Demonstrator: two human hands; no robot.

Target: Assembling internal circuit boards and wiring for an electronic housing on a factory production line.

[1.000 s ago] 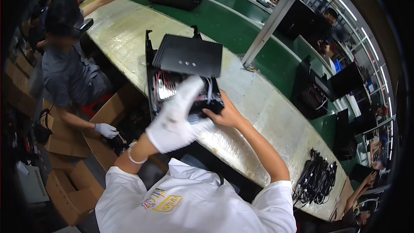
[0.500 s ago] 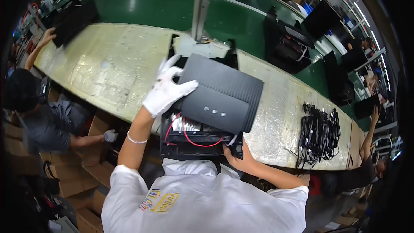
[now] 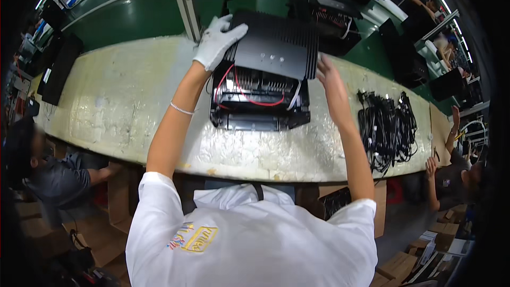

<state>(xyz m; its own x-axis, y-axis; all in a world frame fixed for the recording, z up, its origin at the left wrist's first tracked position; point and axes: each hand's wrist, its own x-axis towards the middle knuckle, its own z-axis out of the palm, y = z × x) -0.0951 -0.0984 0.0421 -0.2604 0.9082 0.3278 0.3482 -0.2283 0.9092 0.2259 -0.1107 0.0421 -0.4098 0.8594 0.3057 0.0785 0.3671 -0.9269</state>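
A dark grey cover (image 3: 273,50) with a ribbed top lies tilted over the far part of an opened black electronic device (image 3: 255,122). Red wires (image 3: 260,104), a white lead (image 3: 294,94) and a finned metal part show in the device's uncovered near side. My left hand (image 3: 219,41), in a white glove, grips the cover's left edge, its thumb over the top. My bare right hand (image 3: 333,87) is beside the cover's right edge with fingers stretched out, slightly blurred. Whether those fingertips touch the edge I cannot tell.
A heap of black cables (image 3: 388,130) lies on the film-covered worktable (image 3: 127,95) at right. Beyond runs a green conveyor (image 3: 122,18) carrying other black units. A metal post (image 3: 185,5) rises at the table's far edge. Co-workers sit at both sides; cardboard boxes (image 3: 95,239) stand below.
The device and cover have moved away from me onto the table. My right hand has left the device's near right corner for the cover's right side. My left hand stays on the cover.
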